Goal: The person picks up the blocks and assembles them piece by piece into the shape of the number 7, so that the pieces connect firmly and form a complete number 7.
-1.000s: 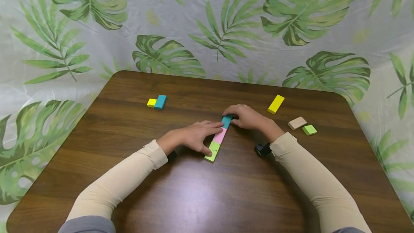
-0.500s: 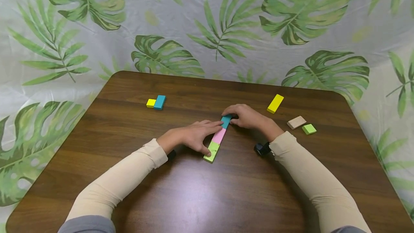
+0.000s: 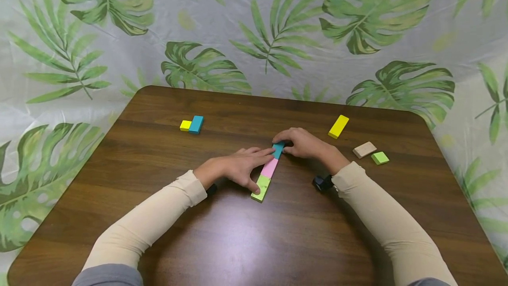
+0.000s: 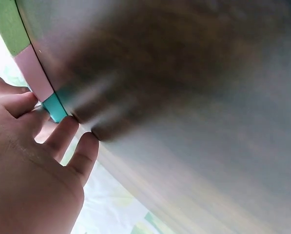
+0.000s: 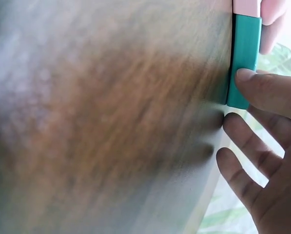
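A light green block [image 3: 261, 187], a pink block [image 3: 270, 168] and a teal block [image 3: 278, 149] lie end to end in a straight slanted row on the table. My left hand [image 3: 240, 167] is spread along the row's left side. Its thumb touches the green block, and its fingertips rest near the joint of pink and teal. At the far end my right hand [image 3: 303, 142] pinches the teal block, the thumb [image 5: 262, 90] pressing its right side. In the right wrist view the other fingers of that hand touch the tabletop.
On the left of the brown table [image 3: 238, 242] a small yellow block [image 3: 185, 125] touches a blue block [image 3: 196, 124]. To the right lie a long yellow block [image 3: 338, 126], a plain wooden block [image 3: 364, 149] and a small green block [image 3: 380, 158]. A leaf-printed cloth [image 3: 274, 25] hangs behind.
The near green end of the row has shifted very slightly toward me. Both hands keep almost the same places and hold; the other blocks have not moved.
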A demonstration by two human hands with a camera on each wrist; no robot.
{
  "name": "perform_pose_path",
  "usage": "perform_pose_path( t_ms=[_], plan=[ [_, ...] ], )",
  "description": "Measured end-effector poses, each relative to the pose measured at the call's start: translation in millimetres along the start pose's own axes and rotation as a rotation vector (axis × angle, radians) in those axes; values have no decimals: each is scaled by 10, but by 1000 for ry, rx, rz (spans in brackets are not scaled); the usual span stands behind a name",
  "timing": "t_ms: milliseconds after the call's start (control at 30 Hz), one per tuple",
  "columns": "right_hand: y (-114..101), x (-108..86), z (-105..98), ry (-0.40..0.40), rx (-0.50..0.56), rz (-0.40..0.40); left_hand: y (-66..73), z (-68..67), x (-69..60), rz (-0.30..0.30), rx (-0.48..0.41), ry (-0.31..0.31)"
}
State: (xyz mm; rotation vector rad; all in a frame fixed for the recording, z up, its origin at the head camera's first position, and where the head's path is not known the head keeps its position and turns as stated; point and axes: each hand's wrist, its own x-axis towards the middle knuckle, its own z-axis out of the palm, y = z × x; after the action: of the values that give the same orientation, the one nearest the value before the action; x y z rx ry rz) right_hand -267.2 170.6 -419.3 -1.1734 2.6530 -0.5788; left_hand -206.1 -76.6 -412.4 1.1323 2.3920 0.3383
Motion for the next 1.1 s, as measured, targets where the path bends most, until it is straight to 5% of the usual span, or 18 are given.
perform_pose_path(
  t_ms=[1100],
  plan=[
    [-78,-31,-13,-23,-15,13,71,-5,-34,-20,31,-24]
  ],
)
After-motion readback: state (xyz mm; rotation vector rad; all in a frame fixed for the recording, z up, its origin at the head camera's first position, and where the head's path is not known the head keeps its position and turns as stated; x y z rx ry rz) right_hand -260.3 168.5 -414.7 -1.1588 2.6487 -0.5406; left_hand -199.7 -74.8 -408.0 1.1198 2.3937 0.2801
